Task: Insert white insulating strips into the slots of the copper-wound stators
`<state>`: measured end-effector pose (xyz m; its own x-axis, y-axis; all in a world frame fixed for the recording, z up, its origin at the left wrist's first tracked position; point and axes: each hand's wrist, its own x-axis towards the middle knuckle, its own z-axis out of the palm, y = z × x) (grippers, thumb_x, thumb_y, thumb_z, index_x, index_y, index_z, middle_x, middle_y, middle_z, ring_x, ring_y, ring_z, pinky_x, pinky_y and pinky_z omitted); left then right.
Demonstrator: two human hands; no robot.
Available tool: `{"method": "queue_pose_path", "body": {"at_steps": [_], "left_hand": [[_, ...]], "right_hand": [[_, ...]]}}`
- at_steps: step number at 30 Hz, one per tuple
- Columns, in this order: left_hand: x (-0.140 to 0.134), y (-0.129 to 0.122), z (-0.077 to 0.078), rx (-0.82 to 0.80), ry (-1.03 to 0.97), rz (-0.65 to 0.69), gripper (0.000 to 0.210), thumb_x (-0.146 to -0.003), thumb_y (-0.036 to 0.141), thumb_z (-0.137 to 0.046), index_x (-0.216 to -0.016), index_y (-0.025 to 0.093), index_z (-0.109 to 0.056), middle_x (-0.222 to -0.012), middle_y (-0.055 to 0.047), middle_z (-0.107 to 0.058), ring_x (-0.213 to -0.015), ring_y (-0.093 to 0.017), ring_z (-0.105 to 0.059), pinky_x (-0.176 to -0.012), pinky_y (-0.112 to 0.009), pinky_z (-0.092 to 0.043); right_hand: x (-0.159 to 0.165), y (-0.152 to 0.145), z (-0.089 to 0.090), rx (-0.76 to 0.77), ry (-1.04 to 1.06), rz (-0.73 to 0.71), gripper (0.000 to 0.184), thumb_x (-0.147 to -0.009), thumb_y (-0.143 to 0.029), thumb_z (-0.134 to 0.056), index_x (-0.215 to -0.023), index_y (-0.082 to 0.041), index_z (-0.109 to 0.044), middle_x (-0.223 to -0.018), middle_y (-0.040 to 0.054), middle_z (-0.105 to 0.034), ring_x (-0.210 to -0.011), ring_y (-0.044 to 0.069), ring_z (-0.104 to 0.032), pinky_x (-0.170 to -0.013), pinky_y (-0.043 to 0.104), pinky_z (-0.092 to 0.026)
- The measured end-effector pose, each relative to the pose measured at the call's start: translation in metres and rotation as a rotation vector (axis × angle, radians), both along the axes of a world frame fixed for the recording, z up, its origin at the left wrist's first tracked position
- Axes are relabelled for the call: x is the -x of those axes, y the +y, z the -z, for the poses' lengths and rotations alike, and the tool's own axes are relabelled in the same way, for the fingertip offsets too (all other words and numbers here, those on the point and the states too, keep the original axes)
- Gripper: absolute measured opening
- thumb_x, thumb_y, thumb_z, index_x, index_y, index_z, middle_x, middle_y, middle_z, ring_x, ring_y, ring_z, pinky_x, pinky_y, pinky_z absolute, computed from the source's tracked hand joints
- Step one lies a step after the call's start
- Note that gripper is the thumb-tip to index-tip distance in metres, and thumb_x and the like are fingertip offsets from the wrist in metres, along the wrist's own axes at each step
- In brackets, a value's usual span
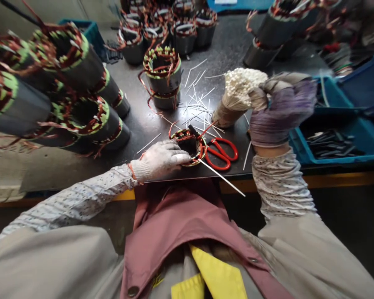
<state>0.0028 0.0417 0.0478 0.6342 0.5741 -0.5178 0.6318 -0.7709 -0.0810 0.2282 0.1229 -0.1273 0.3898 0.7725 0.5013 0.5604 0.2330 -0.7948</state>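
Note:
A small motor stator (190, 145), its copper windings and green slot liners showing, stands near the bench's front edge. My left hand (162, 158), in a white knit glove, holds it from the left with the thumb along the near rim. From this rim a thin white tie strip (222, 177) sticks out toward me. My right hand (282, 104), in a purple-grey glove, is closed with curled fingers against the right side of a thick bundle of white strips (243, 89). What its fingertips pinch is hidden. Red-handled scissors (222, 153) lie right of the stator.
Loose white strips (198, 104) lie scattered mid-bench. Behind them is a two-high stator stack (162, 79). More stators crowd the left (84, 120) and back (171, 29). A blue bin (339, 143) at right contains black pieces. Another person's hand (339, 58) shows at far right.

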Motion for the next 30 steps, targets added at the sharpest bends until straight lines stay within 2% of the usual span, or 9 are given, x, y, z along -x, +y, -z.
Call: {"method": "queue_pose_path", "body": {"at_steps": [3, 5, 9, 12, 15, 20, 23, 26, 30], "left_hand": [[-0.008, -0.010, 0.005, -0.058, 0.040, -0.013, 0.029, -0.093, 0.030, -0.059, -0.120, 0.024, -0.068, -0.112, -0.007, -0.075, -0.106, -0.023, -0.068, -0.095, -0.038, -0.052], [-0.013, -0.015, 0.007, -0.096, 0.073, -0.011, 0.028, -0.095, 0.024, -0.055, -0.119, 0.025, -0.068, -0.116, -0.007, -0.074, -0.107, -0.023, -0.068, -0.098, -0.042, -0.050], [-0.014, -0.014, 0.006, -0.142, 0.060, -0.036, 0.036, -0.097, 0.012, -0.043, -0.118, 0.029, -0.067, -0.116, -0.004, -0.074, -0.116, -0.022, -0.065, -0.111, -0.051, -0.040], [-0.009, -0.007, 0.005, -0.086, 0.057, -0.055, 0.035, -0.093, 0.023, -0.057, -0.128, 0.023, -0.063, -0.112, -0.008, -0.075, -0.111, -0.023, -0.068, -0.105, -0.043, -0.047], [-0.008, -0.004, 0.009, -0.089, 0.027, -0.081, 0.042, -0.088, 0.031, -0.067, -0.128, 0.020, -0.064, -0.116, -0.011, -0.074, -0.111, -0.024, -0.068, -0.104, -0.041, -0.048], [-0.018, -0.011, 0.022, -0.117, 0.016, -0.114, 0.033, -0.091, 0.030, -0.062, -0.123, 0.023, -0.067, -0.114, -0.008, -0.075, -0.109, -0.022, -0.069, -0.107, -0.042, -0.045], [-0.027, -0.016, 0.026, -0.156, 0.074, -0.137, 0.034, -0.091, 0.031, -0.061, -0.122, 0.016, -0.067, -0.112, -0.011, -0.075, -0.106, -0.024, -0.069, -0.104, -0.044, -0.047], [-0.033, -0.019, 0.024, -0.198, 0.130, -0.098, 0.038, -0.093, 0.031, -0.054, -0.125, 0.013, -0.064, -0.121, -0.013, -0.071, -0.116, -0.028, -0.064, -0.106, -0.049, -0.044], [-0.027, -0.014, 0.021, -0.194, 0.135, 0.012, 0.042, -0.093, 0.033, -0.053, -0.131, 0.014, -0.060, -0.119, -0.014, -0.072, -0.114, -0.028, -0.066, -0.111, -0.054, -0.038]], "right_hand": [[-0.004, 0.000, -0.013, 0.062, -0.145, -0.176, 0.029, -0.086, -0.044, -0.067, -0.081, -0.015, -0.070, -0.106, 0.0177, -0.071, -0.105, 0.037, -0.062, -0.089, 0.056, -0.047], [-0.010, 0.001, -0.019, -0.033, -0.100, -0.153, 0.030, -0.090, -0.042, -0.063, -0.081, -0.014, -0.070, -0.103, 0.0181, -0.072, -0.104, 0.034, -0.064, -0.091, 0.051, -0.049], [-0.015, 0.013, -0.016, -0.234, 0.382, 0.043, 0.027, -0.099, -0.043, -0.050, -0.086, -0.021, -0.059, -0.086, 0.0079, -0.068, -0.086, 0.020, -0.069, -0.084, 0.036, -0.054], [-0.005, 0.026, -0.009, -0.178, 0.635, 0.021, 0.034, -0.097, -0.053, -0.050, -0.079, -0.024, -0.050, -0.074, 0.0017, -0.061, -0.072, 0.017, -0.068, -0.076, 0.036, -0.056], [0.009, 0.026, -0.015, -0.127, 0.721, -0.073, 0.035, -0.094, -0.054, -0.056, -0.076, -0.026, -0.046, -0.076, 0.0002, -0.060, -0.083, 0.019, -0.070, -0.080, 0.038, -0.056], [0.019, -0.026, -0.061, -0.288, 0.970, -0.378, 0.024, -0.090, -0.037, -0.068, -0.079, -0.026, -0.050, -0.075, -0.0014, -0.062, -0.072, 0.014, -0.068, -0.069, 0.030, -0.057], [0.027, -0.078, -0.075, -0.334, 0.821, -0.674, 0.014, -0.085, -0.028, -0.074, -0.088, -0.022, -0.062, -0.073, -0.0028, -0.066, -0.062, 0.011, -0.063, -0.060, 0.025, -0.054], [0.041, -0.121, -0.063, -0.336, 0.639, -0.966, 0.014, -0.086, -0.028, -0.074, -0.096, -0.020, -0.069, -0.082, 0.0003, -0.071, -0.071, 0.013, -0.069, -0.067, 0.023, -0.058], [0.052, -0.145, -0.028, -0.314, 0.441, -0.975, 0.019, -0.094, -0.021, -0.061, -0.108, -0.024, -0.073, -0.106, 0.0044, -0.075, -0.092, 0.014, -0.073, -0.077, 0.021, -0.061]]}}
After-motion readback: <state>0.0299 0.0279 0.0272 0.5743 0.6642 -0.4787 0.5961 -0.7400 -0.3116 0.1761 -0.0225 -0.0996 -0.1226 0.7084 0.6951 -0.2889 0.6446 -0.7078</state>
